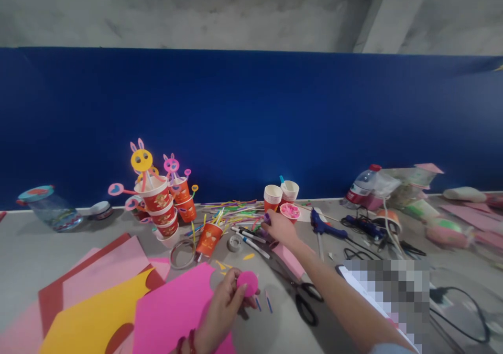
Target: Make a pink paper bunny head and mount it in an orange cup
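My left hand [230, 297] pinches a round pink paper disc [247, 284] between thumb and fingers, above the grey table. Farther forward, my right hand [280, 228] has its fingers closed around a small purple thing [267, 218], whose kind I cannot make out. It is just in front of a paper cup with pink bits [290, 212]. Several marker pens [251, 240] lie beside my right hand. Under my left hand are small blue-and-pink paper strips [269, 301]. Black-handled scissors [306, 304] lie below my right forearm.
Pink paper [173, 307] and yellow paper [94, 312] lie at the left. Decorated cups [161, 202] stand behind them. A red cup [209, 240] leans near a tape roll [234, 243]. A blue glue gun [328, 228] and cables lie right; a bottle [361, 186] leans behind.
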Available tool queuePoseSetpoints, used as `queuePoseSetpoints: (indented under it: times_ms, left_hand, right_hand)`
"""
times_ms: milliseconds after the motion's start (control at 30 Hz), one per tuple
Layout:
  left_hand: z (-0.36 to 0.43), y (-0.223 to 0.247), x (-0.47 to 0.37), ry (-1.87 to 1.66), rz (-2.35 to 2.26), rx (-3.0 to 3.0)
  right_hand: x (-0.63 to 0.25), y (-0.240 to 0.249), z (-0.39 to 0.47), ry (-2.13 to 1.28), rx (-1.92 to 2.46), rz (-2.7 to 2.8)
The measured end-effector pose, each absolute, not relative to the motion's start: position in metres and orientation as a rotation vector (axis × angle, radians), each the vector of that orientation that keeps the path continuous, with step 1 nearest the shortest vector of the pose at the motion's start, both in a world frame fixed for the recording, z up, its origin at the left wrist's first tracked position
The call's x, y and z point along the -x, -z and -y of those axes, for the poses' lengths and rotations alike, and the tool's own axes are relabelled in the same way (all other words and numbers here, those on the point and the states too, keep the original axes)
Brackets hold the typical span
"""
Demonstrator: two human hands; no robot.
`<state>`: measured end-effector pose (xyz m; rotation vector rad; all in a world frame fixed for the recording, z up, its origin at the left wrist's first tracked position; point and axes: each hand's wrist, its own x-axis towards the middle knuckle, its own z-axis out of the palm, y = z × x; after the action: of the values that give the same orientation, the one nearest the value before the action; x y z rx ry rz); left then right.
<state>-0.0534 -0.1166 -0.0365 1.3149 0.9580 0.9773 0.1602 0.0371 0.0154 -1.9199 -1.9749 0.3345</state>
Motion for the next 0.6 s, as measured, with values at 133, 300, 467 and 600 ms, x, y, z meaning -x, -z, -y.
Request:
queuePoseSetpoints:
  times_ms: [133,300,467,600]
  left_hand:
    - [0.116,0.038,0.052,-0.993,-0.933,-1.299]
    - [0.116,0.038,0.051,-1.032,-0.931,-1.200]
    - [0.111,0.040,0.054,-1.112,-0.952,-1.156]
    - [0.109,0.045,0.053,-1.085,-0.943,-1.100]
  right_hand:
    - [-0.159,-0.015,-0.032,-0.408,1.842,1.840]
    - [-0.168,-0.024,-0.027,-0.543,1.608,1.544]
    - [-0.180,-0.021,-0.002,-0.715,1.338,1.385]
    - [-0.175,-0.004,0.009,-0.812,1.287,1.415]
